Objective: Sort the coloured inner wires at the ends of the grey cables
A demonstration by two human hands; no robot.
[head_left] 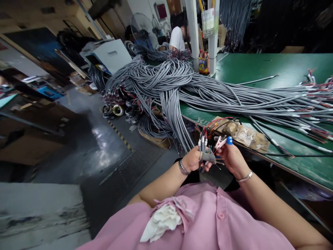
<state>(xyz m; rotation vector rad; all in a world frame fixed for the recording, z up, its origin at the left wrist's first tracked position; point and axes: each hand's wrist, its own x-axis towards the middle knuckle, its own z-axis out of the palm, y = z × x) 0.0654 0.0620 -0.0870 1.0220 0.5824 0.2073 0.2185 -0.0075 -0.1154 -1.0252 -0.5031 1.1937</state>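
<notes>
My left hand (193, 159) is closed around several grey cables (203, 144) with white-banded ends and thin coloured wires sticking out. A grey wrap, perhaps a finger cover, shows over its thumb (208, 157). Just to the right, my right hand (232, 158) pinches a pale pink clip (220, 142), which looks like a clothespin. A blue cover (229, 140) sits on a fingertip of that hand. Fine stripped wires (218, 159) spread between the two hands. Behind them, a tape-wrapped cardboard block (241, 133) lies at the table edge with red and black wires on it.
A thick bundle of grey cables (166, 74) runs across the green table (260, 64) and hangs over its left edge. White posts (192, 31) rise from the table, with a red-yellow packet (203, 62) beside them. A person in a white sleeve (177, 39) is at the back.
</notes>
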